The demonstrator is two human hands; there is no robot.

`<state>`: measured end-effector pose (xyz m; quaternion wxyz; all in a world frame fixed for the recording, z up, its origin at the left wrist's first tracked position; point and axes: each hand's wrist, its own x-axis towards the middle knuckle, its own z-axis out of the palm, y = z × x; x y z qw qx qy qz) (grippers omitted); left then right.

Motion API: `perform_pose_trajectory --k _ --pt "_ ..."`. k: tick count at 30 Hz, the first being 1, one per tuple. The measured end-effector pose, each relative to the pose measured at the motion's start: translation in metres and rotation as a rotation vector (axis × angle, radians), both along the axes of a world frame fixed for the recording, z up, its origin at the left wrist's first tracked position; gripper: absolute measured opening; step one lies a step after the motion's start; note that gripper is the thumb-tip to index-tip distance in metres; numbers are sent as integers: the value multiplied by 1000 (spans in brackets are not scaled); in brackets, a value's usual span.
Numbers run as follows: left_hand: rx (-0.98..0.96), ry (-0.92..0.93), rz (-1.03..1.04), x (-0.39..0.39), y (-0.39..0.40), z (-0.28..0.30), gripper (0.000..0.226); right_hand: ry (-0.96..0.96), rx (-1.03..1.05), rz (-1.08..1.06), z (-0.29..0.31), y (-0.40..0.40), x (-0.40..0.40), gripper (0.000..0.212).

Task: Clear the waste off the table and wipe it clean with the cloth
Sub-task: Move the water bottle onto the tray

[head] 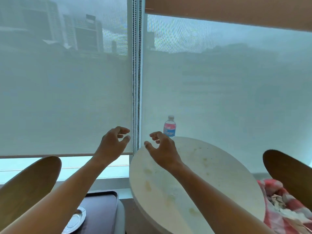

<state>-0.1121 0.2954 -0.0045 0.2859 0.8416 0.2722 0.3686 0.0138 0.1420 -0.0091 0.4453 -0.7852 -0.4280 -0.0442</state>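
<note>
Desk (228,179): round, pale top, lower centre-right of the frame, marked with several yellowish stains and a thin scatter of crumbs or powder. No loose waste of any size visible on it. One water bottle (169,127) stands upright at its far edge, centre frame, cap on; fill level cannot be read.

Hands: your left hand (113,144) hangs in the air left of the desk, in front of the blind; your right hand (162,150) hovers above the desk's far-left rim. Both have fingers loosely curled, thumb apart from fingers, holding nothing.

Cloth: not identified with certainty. A red-and-white bundle (285,205) at lower right, beside the desk, holds pale scraps, so it is judged a waste bag rather than the cloth.

Step judged in hand: fetching something to clear or wipe. Advice: move the bottle off first so the whole top is free. Sweep crumbs toward the near-right edge, over the bundle, not toward the window. Then work the stains with firm overlapping strokes.

Containers: dark tray (103,210), lower left, carries a shiny foil-like dish (76,220); contents not clear.
</note>
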Motion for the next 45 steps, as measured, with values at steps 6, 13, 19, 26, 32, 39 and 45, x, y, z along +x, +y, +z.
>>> perform_pose_trajectory --k 6,13,19,26,32,39,45 --pt "8 6 -19 33 -18 1 16 14 8 -7 -6 -26 34 39" --pt "-22 11 -21 79 -49 0 17 91 20 -16 -13 -50 86 33" --pt "-13 15 32 121 -67 1 23 191 24 27 -21 -57 129 37" --pt "-63 49 96 169 -74 -2 55 302 -74 124 -37 -45 175 63" --pt "-130 101 101 195 -65 -11 79 389 -158 180 -52 -23 193 92" --pt "-154 118 95 213 -48 -18 77 432 -148 195 -56 -4 198 93" --pt "-146 122 95 221 -35 -24 66 416 -155 171 -59 5 204 80"
